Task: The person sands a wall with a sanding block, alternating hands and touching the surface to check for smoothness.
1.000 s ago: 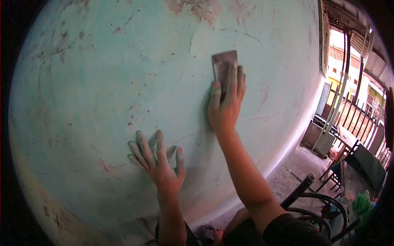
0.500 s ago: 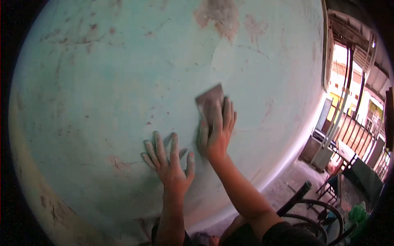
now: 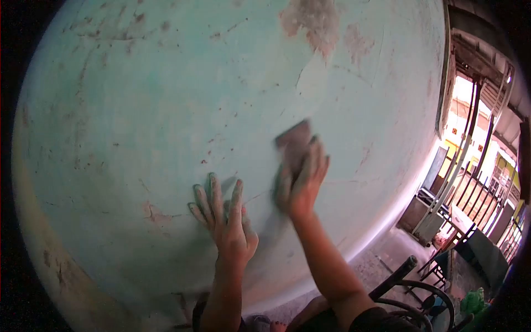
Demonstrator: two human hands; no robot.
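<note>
My right hand (image 3: 304,180) presses a folded piece of grey-brown sandpaper (image 3: 294,138) against a pale green wall (image 3: 166,110). The fingers lie along the sheet with the thumb at its left side, and its upper edge sticks out past the fingertips. The sheet and fingers are slightly blurred. To the lower left, my left hand (image 3: 225,221) rests on the wall with its fingers spread and nothing in it. Whitish dust coats the fingers of both hands.
Peeling paint leaves a bare brownish patch (image 3: 312,25) high on the wall, with cracks and dark spots elsewhere. A dark curved metal frame (image 3: 420,282) stands at lower right, near a green plastic bag (image 3: 474,301). Behind are a table (image 3: 470,265) and barred railings (image 3: 481,171).
The view has shifted a little. My right hand and the sandpaper appear slightly lower and further right. My left thumb has drawn in closer to the index finger.
</note>
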